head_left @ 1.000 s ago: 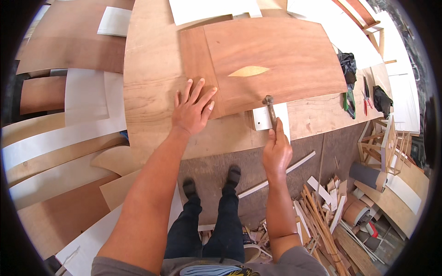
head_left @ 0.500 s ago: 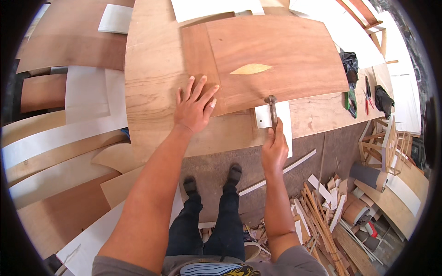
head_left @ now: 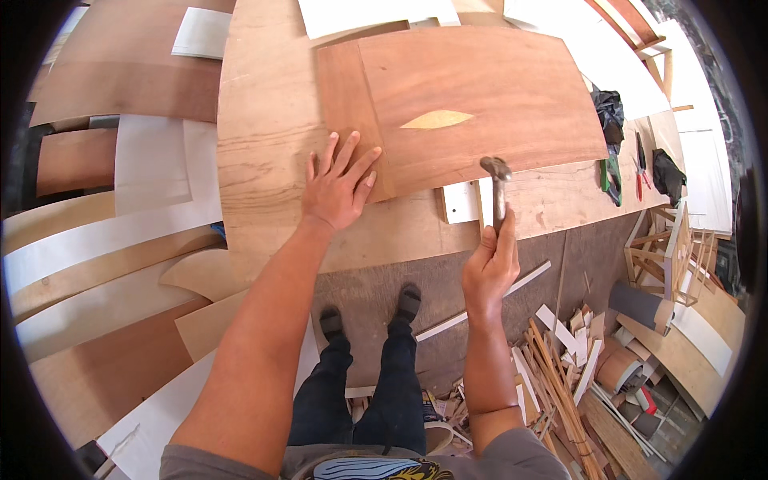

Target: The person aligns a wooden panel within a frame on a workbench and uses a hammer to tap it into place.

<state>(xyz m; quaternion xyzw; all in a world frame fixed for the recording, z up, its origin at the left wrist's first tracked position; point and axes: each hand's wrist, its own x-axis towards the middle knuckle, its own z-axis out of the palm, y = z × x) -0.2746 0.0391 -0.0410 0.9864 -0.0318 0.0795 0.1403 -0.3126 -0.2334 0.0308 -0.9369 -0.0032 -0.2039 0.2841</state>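
A reddish-brown wooden panel (head_left: 488, 80) with a curved right end and a pale leaf-shaped mark lies on the plywood worktop (head_left: 264, 160). My left hand (head_left: 338, 188) rests flat on its lower left corner, fingers spread. In my right hand (head_left: 490, 270) is a hammer (head_left: 499, 192), gripped by its handle, with the head by the panel's near edge. Whether the head touches the panel I cannot tell. A white board piece (head_left: 461, 203) with small dark holes sticks out from under that edge. Beside it a narrow pale strip (head_left: 485, 202) is partly hidden by the hammer and hand.
Red-handled pliers (head_left: 642, 172), a green-handled tool (head_left: 611, 180) and black plastic bags (head_left: 666, 174) lie at the worktop's right. Wood offcuts (head_left: 560, 376) are heaped on the floor at lower right. Stacked boards (head_left: 104, 240) fill the left side.
My right hand has moved right with the hammer, bringing its head away from where the white piece meets the panel edge. My left hand stays in place.
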